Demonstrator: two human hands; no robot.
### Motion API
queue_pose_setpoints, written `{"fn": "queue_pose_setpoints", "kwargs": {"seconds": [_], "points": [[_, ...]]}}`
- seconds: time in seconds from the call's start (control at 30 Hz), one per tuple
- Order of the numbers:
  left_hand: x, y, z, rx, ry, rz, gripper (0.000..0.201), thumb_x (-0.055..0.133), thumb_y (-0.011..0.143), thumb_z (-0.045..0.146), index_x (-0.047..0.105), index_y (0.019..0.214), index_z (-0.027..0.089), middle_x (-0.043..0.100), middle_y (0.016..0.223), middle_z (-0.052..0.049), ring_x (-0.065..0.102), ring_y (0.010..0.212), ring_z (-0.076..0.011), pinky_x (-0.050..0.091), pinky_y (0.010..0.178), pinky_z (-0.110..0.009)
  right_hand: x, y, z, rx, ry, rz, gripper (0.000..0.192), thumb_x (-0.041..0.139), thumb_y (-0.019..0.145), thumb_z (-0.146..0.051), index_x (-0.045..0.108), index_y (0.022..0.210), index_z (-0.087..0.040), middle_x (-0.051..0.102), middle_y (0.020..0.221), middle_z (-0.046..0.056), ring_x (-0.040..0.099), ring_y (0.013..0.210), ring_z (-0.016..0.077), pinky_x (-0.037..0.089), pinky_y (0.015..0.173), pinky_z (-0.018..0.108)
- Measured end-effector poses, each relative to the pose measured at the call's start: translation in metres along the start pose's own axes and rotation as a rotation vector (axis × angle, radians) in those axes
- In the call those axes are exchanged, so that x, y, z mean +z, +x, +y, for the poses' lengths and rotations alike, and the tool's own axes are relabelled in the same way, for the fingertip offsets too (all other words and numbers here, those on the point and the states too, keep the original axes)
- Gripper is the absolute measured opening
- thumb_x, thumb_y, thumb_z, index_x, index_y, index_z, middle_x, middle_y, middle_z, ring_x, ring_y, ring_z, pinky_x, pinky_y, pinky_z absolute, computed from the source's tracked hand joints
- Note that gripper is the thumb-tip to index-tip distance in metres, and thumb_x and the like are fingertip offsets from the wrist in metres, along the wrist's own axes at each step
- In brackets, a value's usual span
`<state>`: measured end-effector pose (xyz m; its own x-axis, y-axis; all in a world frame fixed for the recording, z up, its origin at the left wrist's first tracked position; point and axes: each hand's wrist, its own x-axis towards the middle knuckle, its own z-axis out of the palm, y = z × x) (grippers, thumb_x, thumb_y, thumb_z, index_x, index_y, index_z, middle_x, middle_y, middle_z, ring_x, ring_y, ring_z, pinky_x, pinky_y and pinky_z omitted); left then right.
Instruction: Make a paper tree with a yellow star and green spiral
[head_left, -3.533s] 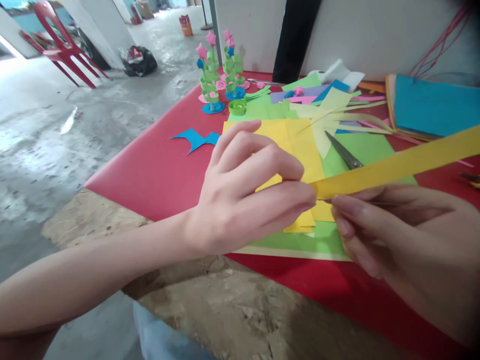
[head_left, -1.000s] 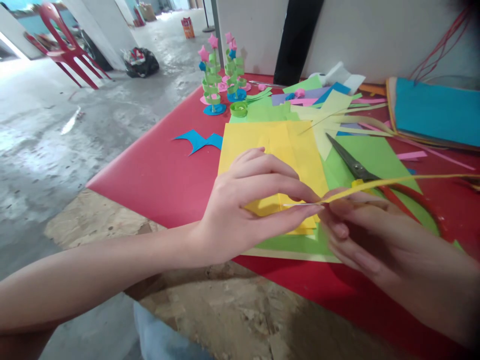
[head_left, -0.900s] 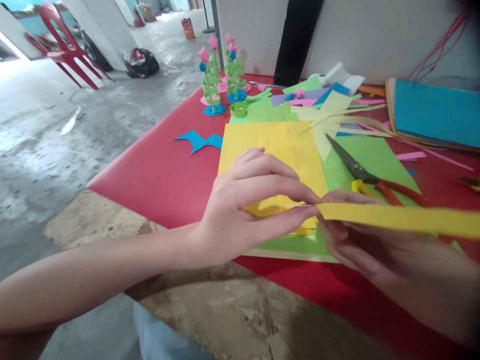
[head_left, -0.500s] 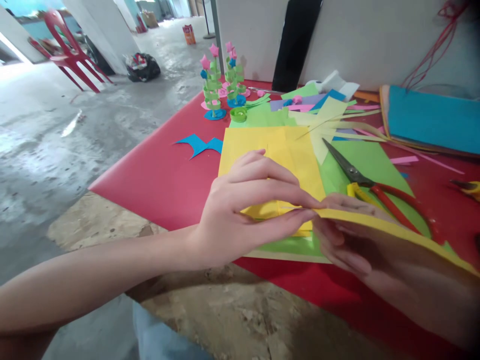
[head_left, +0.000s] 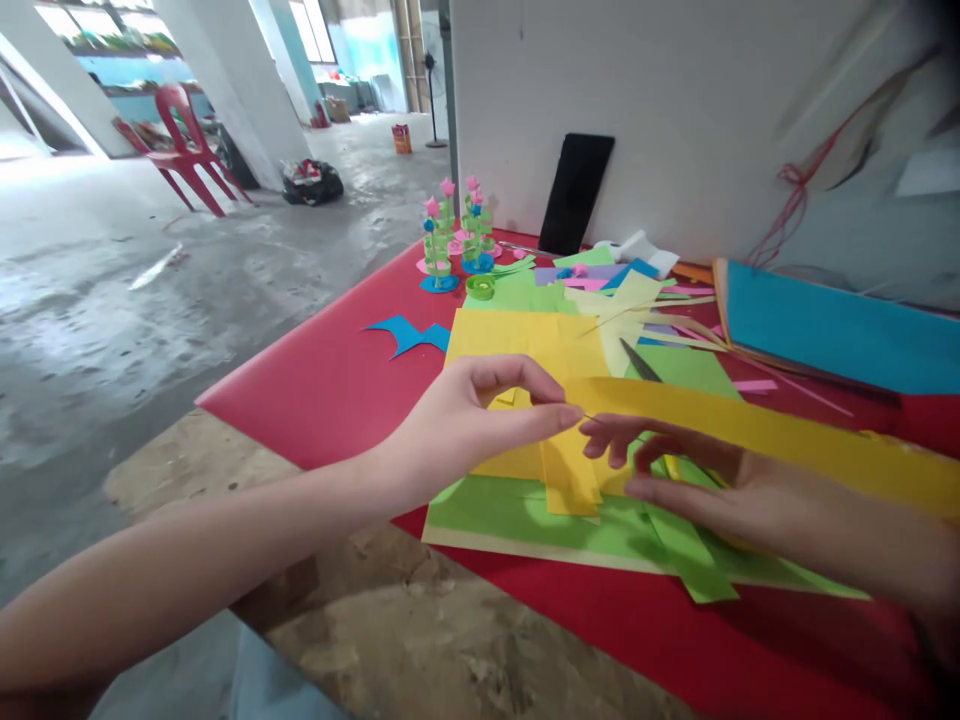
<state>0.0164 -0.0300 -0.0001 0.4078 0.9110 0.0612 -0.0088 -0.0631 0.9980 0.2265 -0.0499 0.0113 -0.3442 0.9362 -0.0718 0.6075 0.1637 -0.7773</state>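
A long yellow paper strip (head_left: 750, 425) stretches rightward from the thumb and fingertips of my left hand (head_left: 480, 415), which pinches its end. Just below the strip is my right hand (head_left: 705, 475), its fingers curved and apart, close to the left fingertips; I see nothing gripped in it. Beneath both hands lie yellow paper sheets (head_left: 517, 335) and shorter yellow strips (head_left: 571, 480), on top of green paper (head_left: 510, 510). The scissors (head_left: 639, 362) are mostly covered by the strip and right hand, with a dark blade showing.
Small paper flower stands (head_left: 439, 284) with pink stars rise at the back left. A blue paper cutout (head_left: 409, 335) lies on the red table covering (head_left: 322, 390). A black phone (head_left: 577, 190) leans on the wall. Blue sheets (head_left: 840, 325) and paper scraps are at the back right.
My right hand has come away from the strip's pinched end and its fingers have spread. The strip has turned its flat face towards me. The view has tilted upward.
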Motion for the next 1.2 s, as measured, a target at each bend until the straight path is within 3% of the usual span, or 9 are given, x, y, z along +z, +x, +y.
{"fn": "queue_pose_setpoints", "kwargs": {"seconds": [0.07, 0.1, 0.27, 0.4, 0.5, 0.7, 0.83, 1.03, 1.2], "points": [[-0.001, 0.002, -0.001, -0.029, -0.031, 0.016, 0.01, 0.067, 0.07, 0.025, 0.06, 0.064, 0.02, 0.058, 0.07, 0.006, 0.051, 0.069, -0.0059, 0.037, 0.065, -0.019, -0.011, -0.002, 0.004, -0.055, -0.144, -0.156, 0.04, 0.064, 0.07, -0.04, 0.058, 0.109, -0.036, 0.065, 0.098, -0.002, 0.062, 0.08, 0.0161, 0.053, 0.071, 0.024], [-0.002, 0.003, -0.001, -0.044, -0.039, 0.014, 0.011, 0.067, 0.069, 0.025, 0.06, 0.064, 0.02, 0.057, 0.069, 0.007, 0.051, 0.069, -0.0055, 0.036, 0.064, -0.019, -0.016, -0.002, 0.007, -0.061, -0.191, -0.173, 0.043, 0.065, 0.068, -0.043, 0.056, 0.111, -0.038, 0.065, 0.099, -0.003, 0.062, 0.081, 0.0163, 0.053, 0.069, 0.024], [0.001, 0.001, -0.001, -0.126, -0.045, -0.04, 0.014, 0.067, 0.07, 0.026, 0.059, 0.062, 0.019, 0.056, 0.069, 0.007, 0.048, 0.068, -0.0046, 0.034, 0.063, -0.018, -0.019, -0.004, 0.002, -0.098, -0.212, -0.049, 0.021, 0.06, 0.071, -0.046, 0.064, 0.088, -0.035, 0.066, 0.091, -0.005, 0.061, 0.086, 0.0159, 0.051, 0.069, 0.02], [0.006, -0.003, -0.004, -0.193, -0.059, -0.103, 0.015, 0.066, 0.07, 0.028, 0.058, 0.063, 0.018, 0.056, 0.074, 0.006, 0.049, 0.072, -0.0059, 0.035, 0.065, -0.019, 0.0, -0.007, -0.013, -0.149, -0.193, 0.051, 0.007, 0.061, 0.073, -0.038, 0.066, 0.077, -0.034, 0.067, 0.068, -0.009, 0.061, 0.059, 0.0114, 0.048, 0.047, 0.016], [0.01, -0.006, -0.006, -0.231, -0.048, -0.142, 0.015, 0.066, 0.07, 0.029, 0.057, 0.065, 0.018, 0.056, 0.075, 0.005, 0.049, 0.075, -0.0076, 0.036, 0.068, -0.021, 0.011, -0.01, -0.018, -0.166, -0.256, 0.151, 0.008, 0.061, 0.073, -0.036, 0.066, 0.069, -0.031, 0.065, 0.058, -0.01, 0.057, 0.046, 0.0102, 0.043, 0.038, 0.017], [0.015, -0.008, -0.006, -0.229, -0.001, -0.123, 0.016, 0.064, 0.071, 0.027, 0.055, 0.063, 0.016, 0.055, 0.072, 0.004, 0.049, 0.071, -0.0072, 0.038, 0.064, -0.019, 0.015, -0.017, -0.014, -0.153, -0.286, 0.212, 0.018, 0.059, 0.075, -0.033, 0.063, 0.059, -0.027, 0.064, 0.051, -0.008, 0.055, 0.038, 0.0095, 0.039, 0.031, 0.015], [0.015, -0.008, -0.007, -0.212, -0.026, -0.134, 0.013, 0.064, 0.071, 0.027, 0.057, 0.066, 0.017, 0.057, 0.074, 0.003, 0.051, 0.074, -0.0095, 0.04, 0.067, -0.022, 0.018, -0.018, -0.015, -0.063, -0.119, 0.176, 0.013, 0.061, 0.072, -0.031, 0.066, 0.06, -0.028, 0.059, 0.041, -0.008, 0.053, 0.032, 0.0095, 0.04, 0.029, 0.013], [0.011, -0.008, -0.006, -0.118, -0.051, -0.159, 0.008, 0.065, 0.07, 0.023, 0.06, 0.07, 0.017, 0.057, 0.074, 0.001, 0.052, 0.076, -0.0114, 0.041, 0.072, -0.024, 0.023, -0.018, -0.024, 0.262, 0.189, 0.171, 0.024, 0.065, 0.064, -0.045, 0.064, 0.052, -0.024, 0.058, 0.038, -0.002, 0.051, 0.027, 0.0134, 0.041, 0.026, 0.018], [0.012, -0.009, -0.007, -0.042, -0.081, -0.151, 0.004, 0.065, 0.07, 0.02, 0.065, 0.074, 0.017, 0.06, 0.076, -0.001, 0.054, 0.079, -0.0124, 0.043, 0.076, -0.024, 0.018, -0.014, -0.039, 0.486, 0.343, 0.054, 0.023, 0.067, 0.066, -0.035, 0.061, 0.047, -0.023, 0.055, 0.035, -0.002, 0.049, 0.032, 0.0089, 0.041, 0.035, 0.015]]}}
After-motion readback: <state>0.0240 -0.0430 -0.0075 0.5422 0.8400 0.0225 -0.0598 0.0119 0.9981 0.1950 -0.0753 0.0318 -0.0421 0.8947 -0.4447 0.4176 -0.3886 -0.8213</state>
